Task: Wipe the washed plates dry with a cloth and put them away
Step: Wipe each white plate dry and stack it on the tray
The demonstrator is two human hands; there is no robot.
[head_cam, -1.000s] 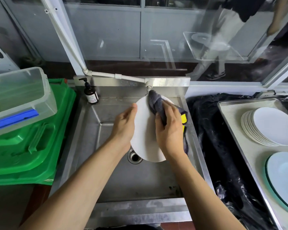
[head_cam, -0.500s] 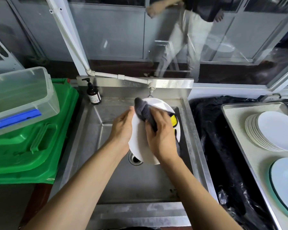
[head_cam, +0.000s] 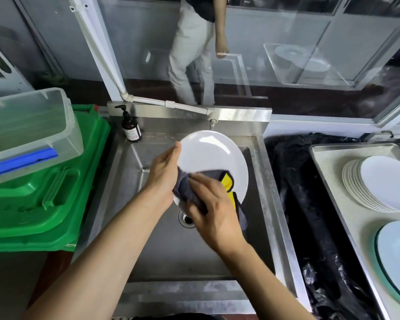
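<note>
daylight, bright | glass reflections | wide-angle edge bending | sharp

The lower part of the white plate (head_cam: 211, 155) is hidden behind the grey and yellow cloth (head_cam: 189, 189) and the right hand (head_cam: 214, 213); the left hand (head_cam: 163, 174) has its fingers out of sight behind the rim. The drain (head_cam: 186, 219) is half covered. The pale blue plate (head_cam: 397, 255) and the stack of white plates (head_cam: 379, 183) are cut off by the right edge, and the soap bottle (head_cam: 131, 129) label is too small to read
</note>
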